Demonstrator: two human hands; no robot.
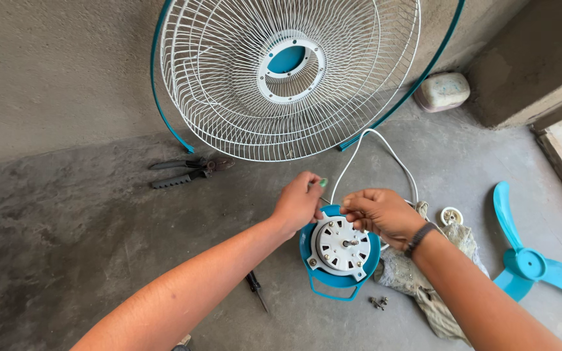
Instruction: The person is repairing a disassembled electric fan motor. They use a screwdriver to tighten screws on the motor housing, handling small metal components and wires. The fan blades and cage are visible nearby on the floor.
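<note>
head | fan motor (340, 246): white, round, in blue housing (333, 278)

Fan blade (533, 265) runs off the right edge, wire guard (287, 78) is clipped at the top. Left hand (298, 205) covers the motor (341, 246) rim; the green thing in its fingers is too small to tell.

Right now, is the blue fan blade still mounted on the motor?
No. The blade lies on the floor to the right, apart from the motor, whose shaft is bare.
</note>
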